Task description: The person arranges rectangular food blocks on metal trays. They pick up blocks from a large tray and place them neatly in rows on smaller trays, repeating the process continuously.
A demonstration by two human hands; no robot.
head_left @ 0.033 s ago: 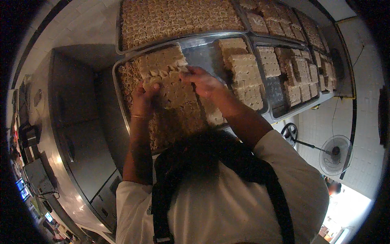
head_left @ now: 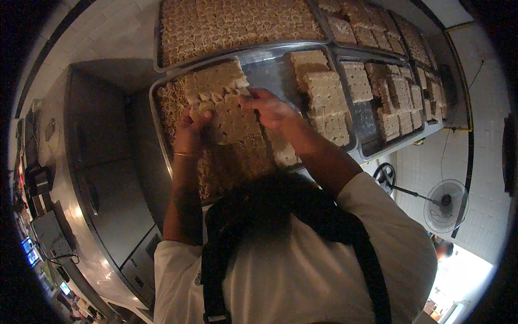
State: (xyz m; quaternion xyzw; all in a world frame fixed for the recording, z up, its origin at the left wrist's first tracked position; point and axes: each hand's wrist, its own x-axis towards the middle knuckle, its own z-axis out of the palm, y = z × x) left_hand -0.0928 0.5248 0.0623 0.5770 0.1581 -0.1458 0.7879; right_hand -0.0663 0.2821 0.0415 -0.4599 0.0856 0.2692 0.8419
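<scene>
A pale slab of joined small baked squares, dimpled on top, is gripped at both sides. My left hand is closed on its left edge, thumb on top and other fingers mostly hidden. At its upper right edge, my right hand pinches it, fingers bent. A similar slab lies just beyond, meeting it along a rough, torn-looking edge. Both slabs rest over rows of browner baked pieces in a metal tray. More pale slabs are stacked at this tray's right side.
Beyond it, another tray holds browned baked pieces. Further trays with stacked slabs run off to the right. A steel cabinet stands at the left. A fan is at the right, near a white tiled wall.
</scene>
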